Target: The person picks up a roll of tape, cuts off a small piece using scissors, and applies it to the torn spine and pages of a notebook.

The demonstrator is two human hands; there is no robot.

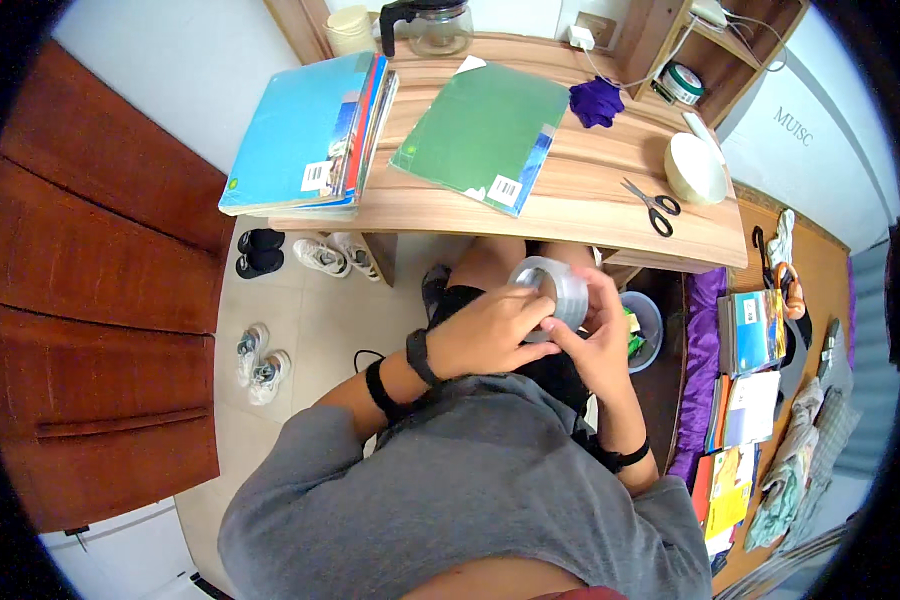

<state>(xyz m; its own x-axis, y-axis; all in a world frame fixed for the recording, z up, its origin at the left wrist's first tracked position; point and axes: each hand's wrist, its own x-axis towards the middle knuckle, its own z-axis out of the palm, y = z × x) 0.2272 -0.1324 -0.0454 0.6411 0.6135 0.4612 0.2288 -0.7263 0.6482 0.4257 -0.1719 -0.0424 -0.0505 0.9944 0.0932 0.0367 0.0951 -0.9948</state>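
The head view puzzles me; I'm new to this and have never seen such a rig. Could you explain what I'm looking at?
There is no robot here, just a person's bare hands. The only picture comes from a wide fisheye camera on the person's head, looking down, so straight edges bend near the rim. The left hand and right hand hold a tape roll in front of the desk. On the desk lie a book stack, a green book, a purple cloth, scissors and a bowl; a glass pot stands at the back.
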